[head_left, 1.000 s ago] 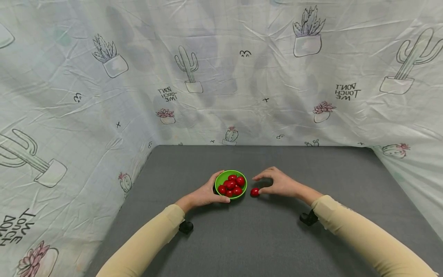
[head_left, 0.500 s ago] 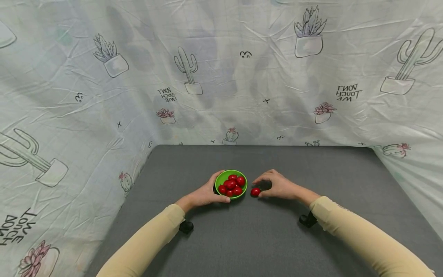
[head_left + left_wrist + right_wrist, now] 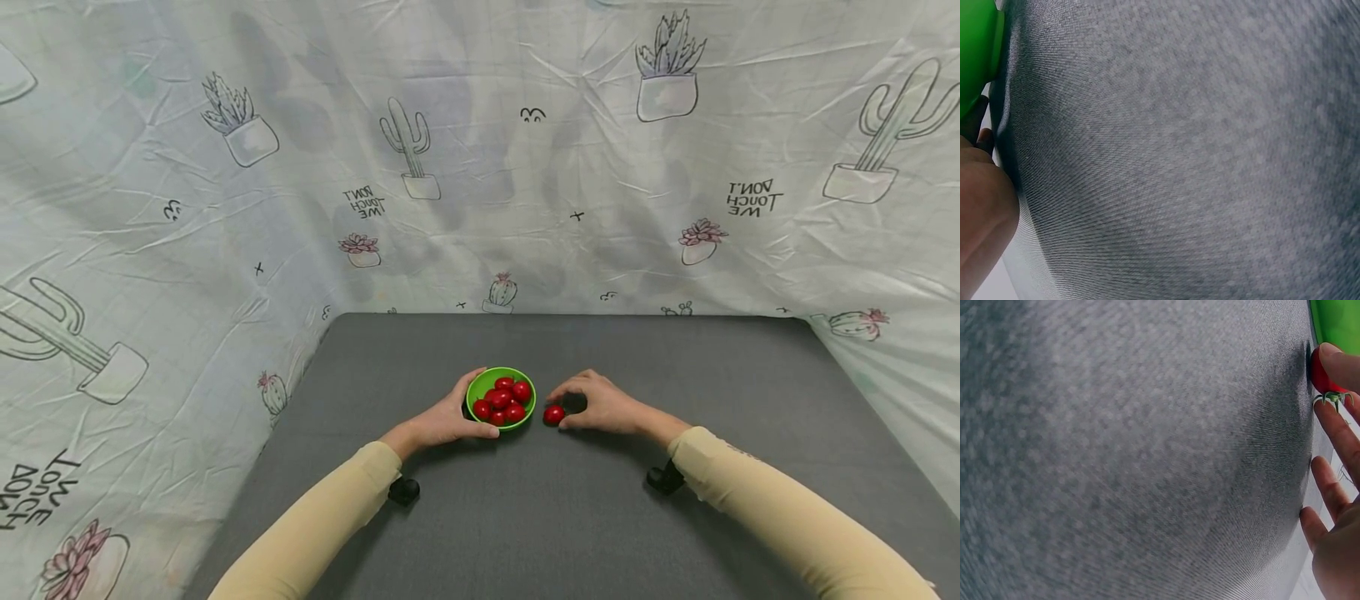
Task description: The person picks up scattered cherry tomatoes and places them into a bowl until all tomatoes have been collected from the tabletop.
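Covering the walls on three sides, a cloth (image 3: 525,167) printed with cacti hangs behind a grey table (image 3: 570,517). Both forearms in beige sleeves (image 3: 787,517) extend onto that surface. A green bowl (image 3: 500,397) holding red tomatoes (image 3: 504,400) sits near the table's centre. The left hand (image 3: 442,421) grips the bowl at its 8 o'clock side, fingers curled round the rim and wall. The right hand (image 3: 603,404) lies at the bowl's 3 o'clock, thumb and forefinger closed on a single tomato (image 3: 553,414) resting on the table just beside the bowl. In the right wrist view, fingertips (image 3: 1335,362) press that tomato, its green stem visible.
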### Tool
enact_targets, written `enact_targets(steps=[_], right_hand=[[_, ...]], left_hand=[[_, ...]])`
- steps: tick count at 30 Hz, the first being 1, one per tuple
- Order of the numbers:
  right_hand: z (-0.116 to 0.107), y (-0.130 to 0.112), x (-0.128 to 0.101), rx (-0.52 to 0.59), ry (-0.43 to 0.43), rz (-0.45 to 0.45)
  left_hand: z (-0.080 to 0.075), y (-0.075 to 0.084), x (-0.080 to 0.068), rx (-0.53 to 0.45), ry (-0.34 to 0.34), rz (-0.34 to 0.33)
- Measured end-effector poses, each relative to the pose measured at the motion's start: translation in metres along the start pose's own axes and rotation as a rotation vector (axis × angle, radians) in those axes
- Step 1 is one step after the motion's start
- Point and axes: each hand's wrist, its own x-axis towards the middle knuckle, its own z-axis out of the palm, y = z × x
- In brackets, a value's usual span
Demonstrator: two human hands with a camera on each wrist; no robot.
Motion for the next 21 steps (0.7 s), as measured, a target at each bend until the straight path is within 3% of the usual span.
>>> enact_targets(steps=[14, 21], right_hand=[[0.0032, -0.0008, 0.0000, -0.027, 0.017, -0.003], [0.0055, 0.0008, -0.0020, -0.046, 0.041, -0.046]], left_hand=[[-0.0003, 0.0006, -0.0011, 0.004, 0.001, -0.002], [0.0006, 0.0004, -0.0018, -0.001, -0.001, -0.002]])
